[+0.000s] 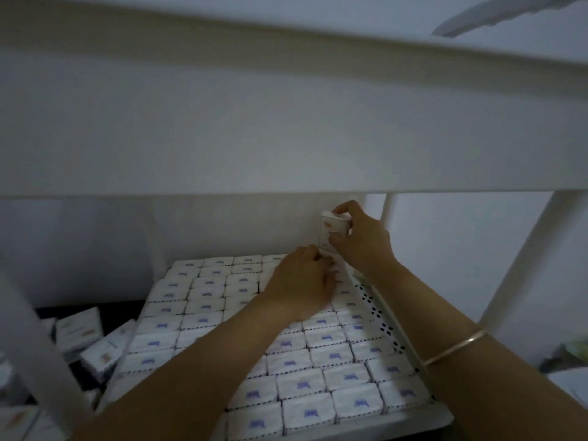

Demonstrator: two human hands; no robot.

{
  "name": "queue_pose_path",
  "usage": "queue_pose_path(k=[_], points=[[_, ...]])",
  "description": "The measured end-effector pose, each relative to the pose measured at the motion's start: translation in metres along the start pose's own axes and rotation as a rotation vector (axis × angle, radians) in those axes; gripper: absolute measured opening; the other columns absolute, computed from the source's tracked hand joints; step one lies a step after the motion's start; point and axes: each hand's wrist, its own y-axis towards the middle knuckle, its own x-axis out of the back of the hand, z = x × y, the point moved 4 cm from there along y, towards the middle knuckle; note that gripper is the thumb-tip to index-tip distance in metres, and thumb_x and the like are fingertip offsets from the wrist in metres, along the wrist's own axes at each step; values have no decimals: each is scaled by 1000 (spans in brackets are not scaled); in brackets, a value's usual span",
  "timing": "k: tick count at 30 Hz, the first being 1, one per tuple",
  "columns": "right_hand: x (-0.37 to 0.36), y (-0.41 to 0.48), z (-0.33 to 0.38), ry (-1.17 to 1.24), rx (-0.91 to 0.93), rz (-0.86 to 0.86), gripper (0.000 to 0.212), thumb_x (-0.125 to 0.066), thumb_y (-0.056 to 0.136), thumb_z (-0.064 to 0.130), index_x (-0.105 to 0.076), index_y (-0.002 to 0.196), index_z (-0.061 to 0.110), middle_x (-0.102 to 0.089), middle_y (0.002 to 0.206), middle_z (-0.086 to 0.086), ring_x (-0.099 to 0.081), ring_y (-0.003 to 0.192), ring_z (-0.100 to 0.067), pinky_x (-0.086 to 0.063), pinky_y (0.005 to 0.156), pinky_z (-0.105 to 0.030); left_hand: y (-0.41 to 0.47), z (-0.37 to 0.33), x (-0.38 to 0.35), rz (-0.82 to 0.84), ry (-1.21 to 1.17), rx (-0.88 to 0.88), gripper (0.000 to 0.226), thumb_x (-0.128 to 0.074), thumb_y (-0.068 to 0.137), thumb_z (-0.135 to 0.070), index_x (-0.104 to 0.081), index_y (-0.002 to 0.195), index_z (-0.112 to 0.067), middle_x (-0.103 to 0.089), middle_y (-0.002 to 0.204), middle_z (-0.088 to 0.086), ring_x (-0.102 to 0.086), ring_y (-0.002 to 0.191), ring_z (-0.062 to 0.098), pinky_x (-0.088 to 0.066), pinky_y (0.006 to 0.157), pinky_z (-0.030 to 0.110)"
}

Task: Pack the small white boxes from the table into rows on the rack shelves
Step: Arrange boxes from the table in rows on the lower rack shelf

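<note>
Head, right hand (359,243): I see it gripping an upright box (332,229).
Left hand (302,281): rests loosely on shelved rows (203,300).

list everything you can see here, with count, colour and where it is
packed boxes: dozens, white with purple marks, tight rows filling the lower shelf
held box: one, white, upright over the back right corner of the rows
loose boxes: several, white, on the dark table, lower left
rack: one, white, posts and shelves around the boxes
bangle: one, gold-coloured, right wrist
left hand: rests on the packed boxes near the back
right hand: fingers grip the held box
</note>
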Motion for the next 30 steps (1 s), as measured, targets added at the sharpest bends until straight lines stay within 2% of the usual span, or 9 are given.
queue_pose_path(k=[3,6,8,10,12,14,18,22,30], points=[[0,0,-10,-75,-45,13,32,-65,81,25,-52,110,28,-62,80,3,-58,71,-19,-39,57,-26,-1,0,2,-20,-46,11,41,-37,100,-27,-51,138,-18,-53,123,2,-45,115,19,-37,97,30],[0,4,-13,-8,-53,80,25,-66,81,25,-55,102,31,-63,75,4,-57,66,-15,-40,53,-24,-2,0,2,-27,-74,35,41,-38,99,-26,-52,138,-19,-53,126,0,-44,118,18,-39,98,30],[0,8,-10,33,-15,133,24,-66,82,22,-58,103,30,-66,82,3,-61,72,-16,-47,58,-26,-2,1,2,-30,-85,44,41,-40,99,-24,-53,137,-20,-53,129,-1,-43,120,17,-39,100,30],[0,11,-9,48,1,178,27,-65,84,18,-61,110,28,-67,98,3,-64,84,-17,-53,72,-29,-2,1,3,-38,-91,48,40,-42,98,-23,-54,136,-20,-52,128,-1,-41,122,16,-39,99,30],[3,13,-10,39,10,207,30,-65,87,17,-61,114,28,-65,108,2,-64,92,-18,-53,84,-34,-3,1,4,-47,-83,49,40,-44,96,-21,-56,134,-21,-50,127,-2,-39,121,15,-41,96,31],[6,12,-10,3,30,219,31,-67,87,18,-60,115,28,-64,112,1,-63,94,-20,-50,86,-34,-4,2,5,-67,-76,53,39,-45,95,-20,-59,131,-22,-47,123,-1,-39,118,15,-44,92,32],[13,9,-5,-66,64,241,30,-68,88,22,-58,115,27,-62,116,0,-62,96,-22,-47,86,-32,-6,0,8,-88,-64,55,37,-46,95,-20,-62,127,-24,-46,119,-3,-40,113,14,-45,86,31],[20,6,-9,-120,52,238,26,-67,89,24,-57,112,29,-64,114,1,-62,97,-21,-39,79,-26,-7,0,10,-93,-63,62,36,-46,95,-20,-63,126,-27,-48,116,-4,-41,112,15,-43,89,33],[23,-2,-15,-246,37,118,27,-65,89,19,-57,112,27,-66,108,-4,-64,88,-26,-50,75,-32,-8,-1,11,-74,-69,73,37,-44,96,-18,-62,127,-27,-51,117,-5,-41,112,14,-42,88,31]])
